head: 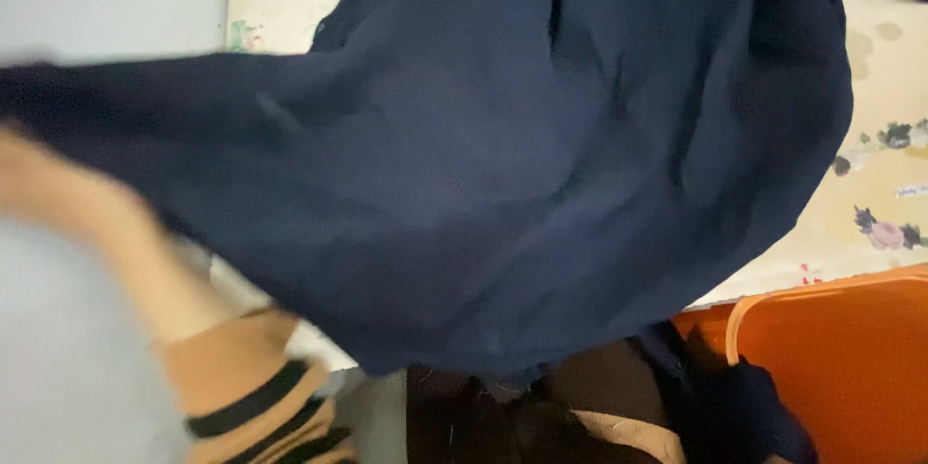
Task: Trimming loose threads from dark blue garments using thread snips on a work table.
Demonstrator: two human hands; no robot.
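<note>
Above left hand (39, 179): navy garment (503, 164)

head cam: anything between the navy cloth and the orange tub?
Head view: no clear gap. The navy cloth hangs above the orange tub; below them lie dark clothes, which also reach into the tub.

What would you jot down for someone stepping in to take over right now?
Left hand: blurred at the left edge of the dark blue garment; its grip cannot be made out. Striped tan and black sleeve below it.
Right hand: out of view.
Garment: spread wide, lifted over the floral cloth.
Orange basket: lower right, dark clothes heaped beside it.
Done: garment raised and opened out.
Left: it is not folded or laid down.
</note>
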